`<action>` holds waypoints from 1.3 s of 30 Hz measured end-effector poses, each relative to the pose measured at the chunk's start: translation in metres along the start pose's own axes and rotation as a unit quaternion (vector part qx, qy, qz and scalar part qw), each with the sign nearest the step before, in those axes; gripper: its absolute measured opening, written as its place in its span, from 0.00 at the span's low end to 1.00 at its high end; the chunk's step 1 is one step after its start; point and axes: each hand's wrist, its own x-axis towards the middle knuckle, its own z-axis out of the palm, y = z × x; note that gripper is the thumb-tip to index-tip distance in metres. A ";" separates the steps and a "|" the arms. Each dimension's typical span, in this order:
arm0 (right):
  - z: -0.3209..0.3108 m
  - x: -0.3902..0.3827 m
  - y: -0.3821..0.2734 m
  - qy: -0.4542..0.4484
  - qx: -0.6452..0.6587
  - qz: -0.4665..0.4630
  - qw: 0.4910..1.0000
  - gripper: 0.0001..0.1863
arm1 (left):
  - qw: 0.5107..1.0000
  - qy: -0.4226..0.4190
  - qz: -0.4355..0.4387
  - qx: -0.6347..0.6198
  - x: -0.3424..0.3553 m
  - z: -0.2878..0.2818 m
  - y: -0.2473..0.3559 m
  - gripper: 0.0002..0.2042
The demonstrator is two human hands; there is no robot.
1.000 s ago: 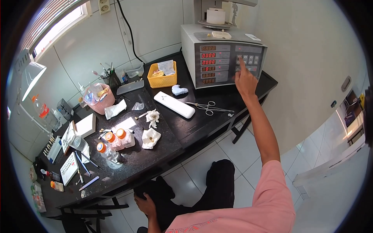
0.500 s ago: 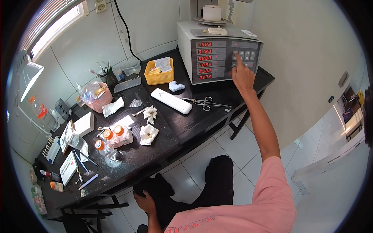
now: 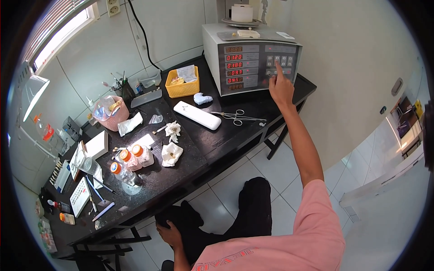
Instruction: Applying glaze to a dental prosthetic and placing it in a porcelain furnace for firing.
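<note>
My right hand (image 3: 282, 92) reaches up to the grey control unit (image 3: 259, 81) at the back of the black table. Its index finger is stretched out onto the keypad (image 3: 283, 58), with the thumb apart and the other fingers curled, holding nothing. Beside the keypad, a column of red digital readouts (image 3: 234, 65) is partly lit. My left hand (image 3: 170, 234) lies open on my left thigh, its fingers loosely spread over dark trousers. On top of the unit sit a flat pale piece (image 3: 248, 34) and a white cylinder (image 3: 242, 13) on a round metal plate.
Locking forceps (image 3: 237, 117) and a long white case (image 3: 197, 115) lie before the unit. A yellow basket (image 3: 182, 88), pink basket (image 3: 113, 118), orange-capped bottles (image 3: 142, 156), crumpled tissues (image 3: 172, 154) and brushes (image 3: 104, 185) cover the left side. A lamp (image 3: 34, 95) leans over the far left.
The right index finger has shifted slightly on the keypad. The readouts show different figures, and the top and bottom ones have dimmed. My left hand stays put.
</note>
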 end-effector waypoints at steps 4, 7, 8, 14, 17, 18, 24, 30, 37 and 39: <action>0.010 -0.028 0.012 0.019 0.036 0.045 0.998 0.28 | 1.000 0.002 0.006 -0.011 0.001 0.006 -0.004 0.29; 0.013 -0.033 0.018 0.041 0.049 0.017 0.998 0.26 | 1.000 -0.009 -0.004 -0.007 0.001 0.005 0.002 0.29; 0.013 -0.033 0.019 0.049 0.044 -0.006 0.998 0.25 | 1.000 -0.010 0.000 -0.005 0.001 0.005 0.004 0.29; 0.005 -0.026 0.008 -0.038 0.029 0.011 0.999 0.29 | 1.000 0.004 -0.009 -0.012 0.003 0.008 0.005 0.27; 0.006 -0.028 0.007 -0.028 0.029 -0.011 0.999 0.31 | 0.997 0.049 0.051 0.012 0.008 0.031 -0.031 0.28; 0.007 -0.031 0.011 -0.030 0.031 -0.013 0.999 0.32 | 0.997 0.055 0.051 -0.002 0.007 0.032 -0.025 0.28; 0.005 -0.036 0.006 -0.062 0.051 0.000 0.997 0.35 | 0.992 0.073 -0.033 0.099 0.003 0.058 -0.048 0.36; 0.006 -0.035 0.013 -0.054 0.044 -0.004 0.998 0.36 | 0.976 0.172 0.013 0.134 0.009 0.085 -0.057 0.36; 0.004 -0.032 0.011 -0.062 0.022 0.009 0.998 0.35 | 0.994 0.087 0.012 0.071 0.004 0.028 -0.011 0.28; 0.002 -0.031 0.009 -0.078 0.016 0.019 0.997 0.35 | 1.000 -0.013 -0.008 0.004 0.003 0.014 -0.002 0.30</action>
